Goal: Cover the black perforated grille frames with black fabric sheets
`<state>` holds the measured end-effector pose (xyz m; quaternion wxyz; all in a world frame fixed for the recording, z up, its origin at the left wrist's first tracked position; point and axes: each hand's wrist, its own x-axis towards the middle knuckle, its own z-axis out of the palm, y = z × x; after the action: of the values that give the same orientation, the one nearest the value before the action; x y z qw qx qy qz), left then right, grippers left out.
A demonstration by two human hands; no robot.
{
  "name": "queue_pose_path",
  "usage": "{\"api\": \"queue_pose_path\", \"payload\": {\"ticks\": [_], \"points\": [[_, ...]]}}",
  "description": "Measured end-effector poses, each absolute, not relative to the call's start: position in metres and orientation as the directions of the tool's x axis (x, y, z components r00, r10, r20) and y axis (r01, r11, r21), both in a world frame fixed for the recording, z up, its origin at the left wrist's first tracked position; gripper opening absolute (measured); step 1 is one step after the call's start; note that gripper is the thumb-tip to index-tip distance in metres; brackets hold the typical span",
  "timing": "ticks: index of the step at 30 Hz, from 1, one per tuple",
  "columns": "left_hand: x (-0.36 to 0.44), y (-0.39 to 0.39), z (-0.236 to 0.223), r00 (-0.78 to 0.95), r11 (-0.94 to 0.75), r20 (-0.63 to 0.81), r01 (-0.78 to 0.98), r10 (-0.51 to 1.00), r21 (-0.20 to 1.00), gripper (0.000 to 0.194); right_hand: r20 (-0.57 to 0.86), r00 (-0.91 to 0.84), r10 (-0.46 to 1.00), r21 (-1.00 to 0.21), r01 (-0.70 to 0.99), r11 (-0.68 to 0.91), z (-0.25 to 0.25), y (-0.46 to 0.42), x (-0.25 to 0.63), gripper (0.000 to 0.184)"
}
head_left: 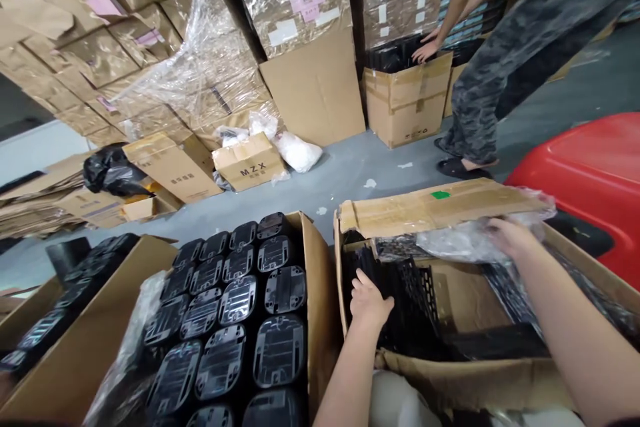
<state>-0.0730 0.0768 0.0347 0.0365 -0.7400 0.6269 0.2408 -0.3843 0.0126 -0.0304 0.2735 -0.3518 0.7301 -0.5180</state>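
Observation:
An opened cardboard box (pixel 470 369) in front of me on the right holds black perforated plastic panels (pixel 413 287) and other dark parts. My left hand (pixel 369 301) is over the panels at the box's left side, fingers apart and thumb out to the right. Toward the far side, my right hand (pixel 515 239) has its fingers curled at crumpled clear plastic wrap (pixel 457 240); its fingertips are partly hidden. Behind that wrap rises a cardboard flap (pixel 425 205) with a green sticker.
To the left, another carton (pixel 320 307) is packed with rows of black plastic containers (pixel 220 360). A red plastic object (pixel 590 173) stands at right. Beyond, a person (pixel 530 47) reaches into a box (pixel 407 103). Wrapped carton stacks (pixel 210 47) line the back.

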Motion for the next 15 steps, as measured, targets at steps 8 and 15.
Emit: {"api": "queue_pose_path", "payload": {"ticks": [8,15], "points": [[-0.076,0.075,0.013,0.118,-0.192,-0.372,-0.967,-0.921,0.169,0.075,0.068,-0.676,-0.734,-0.701,-0.556,0.447,-0.006,0.057,-0.382,0.021],[-0.063,0.073,0.038,0.074,-0.237,-0.407,-0.9,-0.91,0.367,0.056,-0.31,-0.09,-0.946,-0.951,0.031,0.308,-0.002,0.08,-0.227,0.035]]}}
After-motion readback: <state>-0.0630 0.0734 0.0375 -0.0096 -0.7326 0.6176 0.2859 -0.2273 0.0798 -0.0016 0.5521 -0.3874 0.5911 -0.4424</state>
